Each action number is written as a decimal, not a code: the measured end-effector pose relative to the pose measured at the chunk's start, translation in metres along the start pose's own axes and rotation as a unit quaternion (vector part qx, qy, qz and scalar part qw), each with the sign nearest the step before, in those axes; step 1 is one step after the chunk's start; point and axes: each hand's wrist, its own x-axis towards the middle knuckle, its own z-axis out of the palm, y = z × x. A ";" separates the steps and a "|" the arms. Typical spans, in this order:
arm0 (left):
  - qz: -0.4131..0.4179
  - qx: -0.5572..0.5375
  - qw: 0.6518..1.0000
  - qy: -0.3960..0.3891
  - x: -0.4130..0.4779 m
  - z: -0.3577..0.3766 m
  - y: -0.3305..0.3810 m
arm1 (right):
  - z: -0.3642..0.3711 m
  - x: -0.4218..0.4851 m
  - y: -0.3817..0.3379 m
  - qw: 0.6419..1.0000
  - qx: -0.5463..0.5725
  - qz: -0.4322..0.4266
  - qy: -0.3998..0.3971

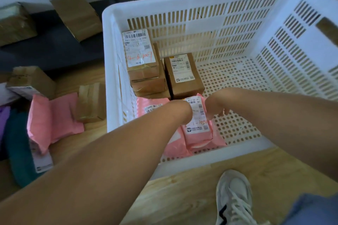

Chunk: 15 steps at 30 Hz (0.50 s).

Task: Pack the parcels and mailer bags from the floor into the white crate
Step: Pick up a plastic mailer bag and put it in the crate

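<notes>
At the far left, on the wooden floor (pixel 184 186), a teal bag (pixel 18 150) is seen beside two pink mailer bags (pixel 54 118), which are overlapped and lie just left of a small taped carton (pixel 91 102). Behind them a worn brown box (pixel 33 80) is set at the edge of a dark mat (pixel 51 49), and two more brown parcels (pixel 76 14) are propped on the mat near the wall. The white crate (pixel 201 0) is placed to the right of all these, its slotted walls and perforated bottom largely bare on the right side. In its back left corner a stack of cardboard boxes (pixel 144 71) is piled (the top one bears a label with red handwriting), and a single labelled box (pixel 184 76) is stood touching the stack's right side. Nearer the front wall, a flat pink mailer (pixel 151 106) is laid on the bottom, and a labelled pink mailer bag (pixel 199 133) is laid partly over another pink one. Both forearms are reached into the crate over this bag. The left hand (pixel 182 111) is bent down at the wrist onto the bag's label, its fingers hidden, so its grip cannot be told. The right hand (pixel 214 109) is curled over the bag's right edge, fingertips (pixel 221 113) tucked against it. At the lower right, a white sneaker (pixel 234 197) is planted on the floor.
</notes>
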 end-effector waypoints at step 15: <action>0.031 -0.190 0.910 0.366 -0.096 -0.028 -0.056 | -0.031 -0.087 -0.042 0.854 0.384 -0.129 0.327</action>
